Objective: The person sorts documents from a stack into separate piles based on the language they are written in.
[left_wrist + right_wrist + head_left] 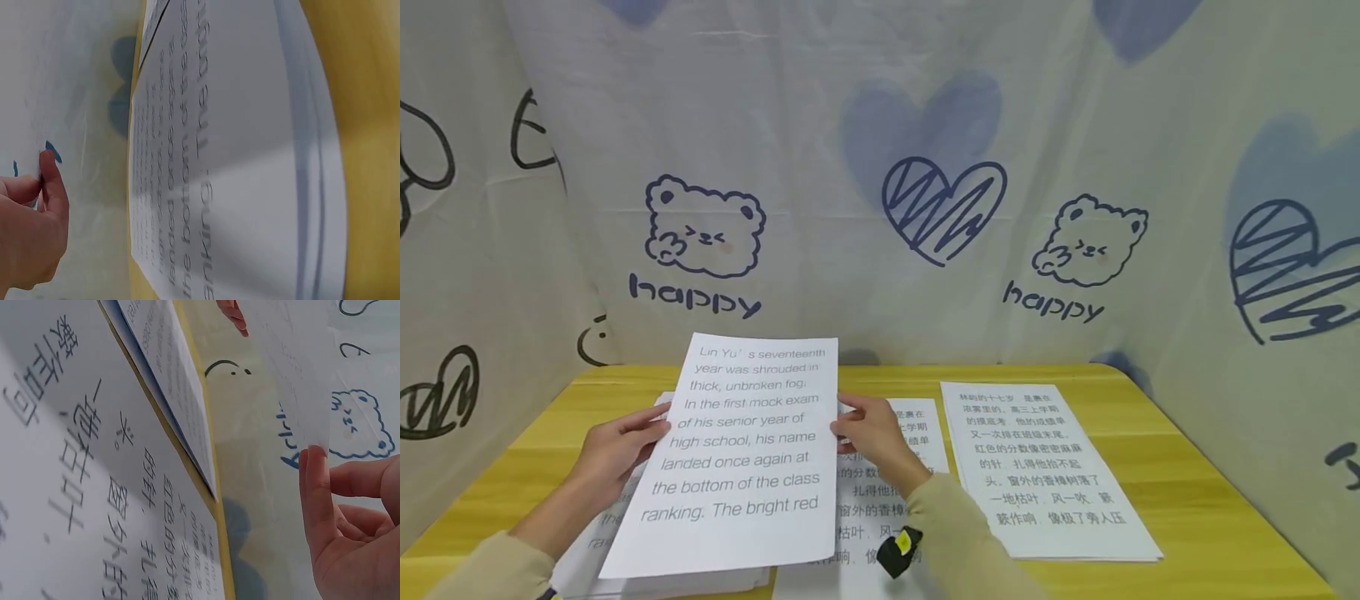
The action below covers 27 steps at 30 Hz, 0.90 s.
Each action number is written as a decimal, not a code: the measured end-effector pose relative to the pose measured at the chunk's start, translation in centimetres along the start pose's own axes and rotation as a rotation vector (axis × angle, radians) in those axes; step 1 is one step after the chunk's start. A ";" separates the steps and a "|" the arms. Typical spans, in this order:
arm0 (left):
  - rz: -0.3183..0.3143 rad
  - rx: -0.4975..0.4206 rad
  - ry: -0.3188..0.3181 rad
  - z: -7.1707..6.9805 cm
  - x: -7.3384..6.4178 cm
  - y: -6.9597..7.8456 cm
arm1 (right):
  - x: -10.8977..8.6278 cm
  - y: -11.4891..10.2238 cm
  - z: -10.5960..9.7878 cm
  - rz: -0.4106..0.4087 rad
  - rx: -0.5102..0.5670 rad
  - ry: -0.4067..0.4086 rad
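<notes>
A sheet of paper (737, 450) with large English print is held up above the table, tilted toward the head camera. My left hand (617, 446) pinches its left edge between thumb and fingers. On the opposite edge my right hand (880, 433) pinches the same sheet, thumb and fingers on either side, as the right wrist view also shows. Below it lies a stack of English-printed sheets (250, 150), partly hidden by the raised sheet. Under my right forearm rests a sheet with Chinese print (880, 508).
Another stack of Chinese-printed sheets (1045, 475) lies at the right of the yellow wood-grain table (1195, 500). A pale curtain (820, 250) with bears and hearts hangs behind the table and along both sides. A black band with a yellow piece (901, 550) is by my right sleeve.
</notes>
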<state>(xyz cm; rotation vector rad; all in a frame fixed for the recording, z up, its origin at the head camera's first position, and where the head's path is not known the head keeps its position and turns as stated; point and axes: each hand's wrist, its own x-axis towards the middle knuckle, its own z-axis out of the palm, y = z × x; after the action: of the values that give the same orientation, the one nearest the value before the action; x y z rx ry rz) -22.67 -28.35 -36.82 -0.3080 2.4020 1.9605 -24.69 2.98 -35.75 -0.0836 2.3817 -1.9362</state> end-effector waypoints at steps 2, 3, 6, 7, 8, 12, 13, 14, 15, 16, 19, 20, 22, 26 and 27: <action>-0.021 -0.049 -0.001 -0.8 0.2 -0.4 | 0.2 0.0 0.9 -0.007 -0.014 0.000; -0.032 -0.067 0.000 -1.2 0.4 -0.5 | 0.2 0.1 1.3 -0.011 -0.018 -0.001; -0.043 -0.140 0.003 -2.4 1.1 -1.2 | 0.5 0.2 2.4 -0.012 -0.040 0.000; -0.046 -0.151 0.006 -2.7 1.1 -1.3 | 0.6 0.2 2.8 -0.008 -0.040 0.002; -0.048 -0.155 0.008 -3.0 1.2 -1.3 | 0.6 0.3 3.2 -0.008 -0.035 0.004; -0.068 -0.153 0.010 -3.8 0.8 -1.4 | 0.5 0.8 4.7 -0.001 -0.014 0.016; -0.076 -0.146 0.012 -4.0 0.9 -1.6 | 0.5 1.0 5.1 0.000 -0.009 0.018; -0.086 -0.139 0.014 -4.3 1.0 -1.8 | 0.4 1.2 5.5 -0.002 -0.015 0.021; -0.092 -0.127 0.015 -4.5 1.1 -2.0 | 0.4 1.3 5.8 -0.002 -0.026 0.026; -0.096 -0.113 0.016 -4.7 1.2 -2.2 | 0.4 1.4 6.1 -0.001 -0.034 0.029; -0.097 -0.062 0.021 -5.2 1.4 -2.6 | 0.4 1.6 7.0 -0.015 -0.066 0.038; -0.097 -0.045 0.024 -5.4 1.5 -2.7 | 0.5 1.6 7.2 -0.018 -0.072 0.039; -0.092 -0.029 0.037 -5.6 1.7 -3.0 | 0.7 1.7 7.6 -0.011 -0.065 0.042; -0.103 0.013 0.092 -5.7 2.2 -3.6 | 1.2 1.8 8.3 0.022 -0.006 0.055; -0.106 0.027 0.104 -5.6 2.4 -3.8 | 1.3 1.9 8.5 0.030 0.003 0.064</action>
<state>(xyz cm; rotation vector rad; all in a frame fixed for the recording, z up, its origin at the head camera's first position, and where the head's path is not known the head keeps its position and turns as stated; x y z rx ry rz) -23.79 -34.83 -39.68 -0.5382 2.4153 1.9116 -25.22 -5.00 -39.31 0.0149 2.4042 -1.9585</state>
